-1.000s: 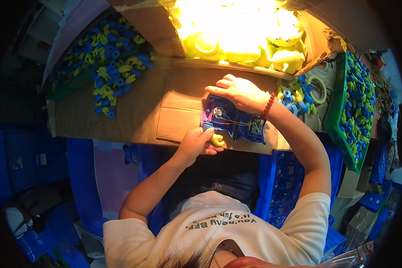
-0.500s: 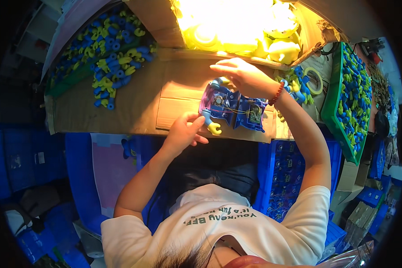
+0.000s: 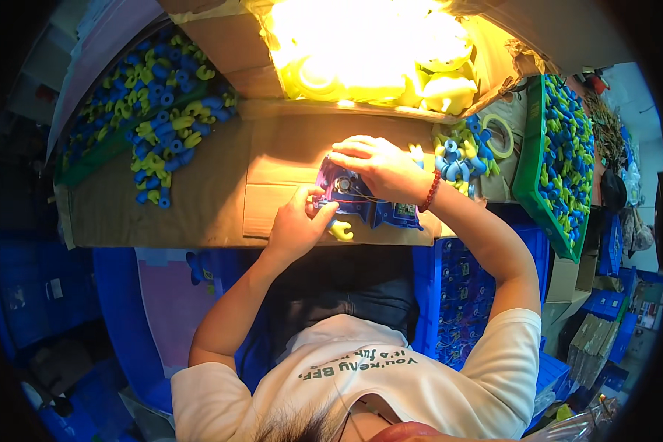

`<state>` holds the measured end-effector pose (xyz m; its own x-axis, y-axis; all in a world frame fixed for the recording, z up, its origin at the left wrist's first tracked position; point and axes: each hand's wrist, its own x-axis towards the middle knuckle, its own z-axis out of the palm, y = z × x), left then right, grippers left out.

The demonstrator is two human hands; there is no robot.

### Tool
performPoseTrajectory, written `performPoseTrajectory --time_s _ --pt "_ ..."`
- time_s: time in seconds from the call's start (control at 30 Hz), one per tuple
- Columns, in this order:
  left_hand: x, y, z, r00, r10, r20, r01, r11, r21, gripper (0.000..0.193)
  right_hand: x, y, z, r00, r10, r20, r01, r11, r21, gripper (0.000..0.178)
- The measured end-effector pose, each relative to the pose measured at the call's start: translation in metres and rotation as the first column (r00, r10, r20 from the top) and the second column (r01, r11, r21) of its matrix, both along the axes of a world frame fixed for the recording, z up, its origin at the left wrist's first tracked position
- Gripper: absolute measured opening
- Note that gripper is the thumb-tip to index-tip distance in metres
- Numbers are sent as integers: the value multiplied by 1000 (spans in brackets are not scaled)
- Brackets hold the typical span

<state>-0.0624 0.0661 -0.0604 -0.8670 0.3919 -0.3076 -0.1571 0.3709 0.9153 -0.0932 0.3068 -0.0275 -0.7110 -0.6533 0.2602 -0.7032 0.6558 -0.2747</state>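
An opened blue plastic toy shell (image 3: pixel 352 205) lies on the cardboard-covered bench in front of me, its two halves side by side with thin wires running between them. A round metal part shows inside the left half. My left hand (image 3: pixel 296 227) grips that half's near left side, with the thumb over the blue end of a toy arm piece (image 3: pixel 340 230) whose yellow hand sticks out toward me. From the far side, my right hand (image 3: pixel 381 168) is closed over the upper edge of the same half; its fingertips are partly hidden.
Blue-and-yellow arm pieces (image 3: pixel 166 140) are heaped at the left, with more (image 3: pixel 457 158) beside a tape roll (image 3: pixel 498 136) at the right. A green tray (image 3: pixel 527 188) holds many more. A brightly lit cardboard box (image 3: pixel 261 59) with yellow parts stands behind. Blue crates (image 3: pixel 427 295) flank my legs.
My right hand has come down from above the shell onto its far edge. The left hand has closed on the near side, around the arm piece. The whole view has shifted slightly.
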Motion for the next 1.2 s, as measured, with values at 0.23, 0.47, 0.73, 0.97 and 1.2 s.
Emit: performPoseTrajectory --time_s 0.23,0.47,0.73,0.97,1.2 --pt "-22 -29 -7 953 80 -293 -99 994 -51 45 -54 37 74 928 -307 -211 281 948 -147 11" --pt "-51 24 24 822 88 -563 -19 992 126 22 -178 68 91 727 -670 -150 608 526 595 15" --pt "-77 45 27 793 54 -607 64 983 172 23 -191 90 68 643 -746 -170 728 528 438 21" --pt "-114 84 50 919 78 -387 5 978 208 35 -160 85 46 716 -621 -320 683 718 135 26" --pt "-84 64 64 996 11 -84 48 747 663 82 -37 19 67 837 -499 -225 268 732 -626 16"
